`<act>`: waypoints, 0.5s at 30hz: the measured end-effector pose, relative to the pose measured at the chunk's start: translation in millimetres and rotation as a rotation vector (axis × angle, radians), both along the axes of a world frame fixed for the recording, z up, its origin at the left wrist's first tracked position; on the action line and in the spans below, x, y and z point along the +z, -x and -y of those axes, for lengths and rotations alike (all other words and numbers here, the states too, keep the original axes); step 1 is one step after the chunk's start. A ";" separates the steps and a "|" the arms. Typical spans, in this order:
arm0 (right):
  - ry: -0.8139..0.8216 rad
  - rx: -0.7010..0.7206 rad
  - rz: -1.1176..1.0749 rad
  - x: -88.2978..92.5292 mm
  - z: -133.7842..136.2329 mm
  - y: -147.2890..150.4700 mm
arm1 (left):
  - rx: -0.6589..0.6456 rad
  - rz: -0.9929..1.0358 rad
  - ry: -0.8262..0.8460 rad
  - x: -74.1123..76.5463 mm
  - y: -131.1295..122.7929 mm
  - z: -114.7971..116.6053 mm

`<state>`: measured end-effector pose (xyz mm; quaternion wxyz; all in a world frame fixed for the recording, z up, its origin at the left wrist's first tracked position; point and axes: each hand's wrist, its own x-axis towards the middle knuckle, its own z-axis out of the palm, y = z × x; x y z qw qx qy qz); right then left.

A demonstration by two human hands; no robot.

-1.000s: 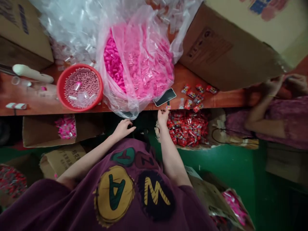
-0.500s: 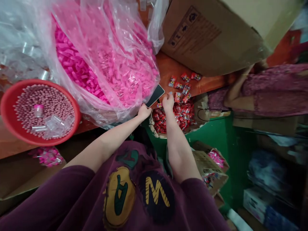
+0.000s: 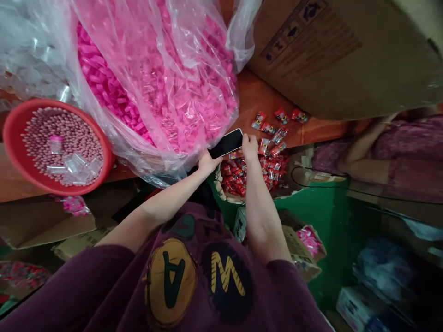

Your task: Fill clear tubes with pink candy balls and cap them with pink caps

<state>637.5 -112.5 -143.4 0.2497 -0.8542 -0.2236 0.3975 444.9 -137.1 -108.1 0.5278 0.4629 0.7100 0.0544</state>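
A dark-screened phone (image 3: pixel 226 144) with a light edge is held slantwise between my two hands, its screen facing up. Closed on its lower left end is my left hand (image 3: pixel 207 162). My right hand (image 3: pixel 250 145) grips the opposite, right end, with its fingers partly hidden. Just below and to the right lie many small red packets (image 3: pixel 270 173) in a torn-edged carton. Several more red packets (image 3: pixel 281 116) are scattered on the orange tabletop (image 3: pixel 252 94). The big clear bag of pink plastic pieces (image 3: pixel 194 108) rises right behind the phone and my left hand.
At the left stands a red bowl (image 3: pixel 110 161) of pink beads, with small clear containers on top. A large cardboard box (image 3: pixel 332 60) leans over the table at the back right. Another person's arm (image 3: pixel 360 152) shows at the right. Open boxes of pink items (image 3: pixel 309 240) sit below.
The phone has turned so its screen shows more fully, and my right hand now grips its right end. The view has shifted slightly, showing more of the lower left.
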 end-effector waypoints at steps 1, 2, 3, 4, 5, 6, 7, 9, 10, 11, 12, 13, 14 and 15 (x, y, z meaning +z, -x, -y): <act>-0.020 -0.049 -0.070 2.9 8.2 1.2 | -0.091 -0.054 0.003 3.2 3.1 1.8; -0.037 -0.095 -0.123 6.1 16.6 3.7 | -0.188 -0.118 0.000 6.1 5.7 3.4; -0.055 -0.134 -0.154 9.5 25.0 7.1 | -0.278 -0.184 -0.012 8.4 7.6 4.4; -0.077 -0.165 -0.167 12.8 33.2 11.2 | -0.347 -0.242 -0.033 10.0 8.6 5.1; -0.105 -0.186 -0.166 16.0 41.0 15.7 | -0.404 -0.289 -0.057 11.1 9.1 5.4; -0.136 -0.199 -0.158 19.1 48.3 20.0 | -0.452 -0.325 -0.078 11.5 9.2 5.4; -0.170 -0.203 -0.141 22.1 55.1 24.1 | -0.493 -0.350 -0.095 11.5 9.3 5.2; -0.236 -0.181 -0.077 28.7 66.8 31.0 | -0.561 -0.371 -0.132 10.6 10.6 4.6; -0.264 -0.158 -0.029 32.8 71.7 33.9 | -0.591 -0.366 -0.154 9.8 12.2 4.3; -0.286 -0.127 0.025 37.5 75.9 36.5 | -0.615 -0.349 -0.174 8.8 14.3 3.8; -0.299 -0.091 0.082 42.9 79.2 39.0 | -0.633 -0.318 -0.193 7.7 17.0 3.2; -0.301 -0.053 0.133 48.8 81.7 41.5 | -0.649 -0.275 -0.211 6.6 19.9 2.2; -0.294 -0.018 0.176 55.0 83.2 43.9 | -0.666 -0.219 -0.228 5.4 22.8 1.0; -0.282 0.013 0.208 61.2 83.8 46.4 | -0.685 -0.159 -0.244 4.4 25.4 -0.4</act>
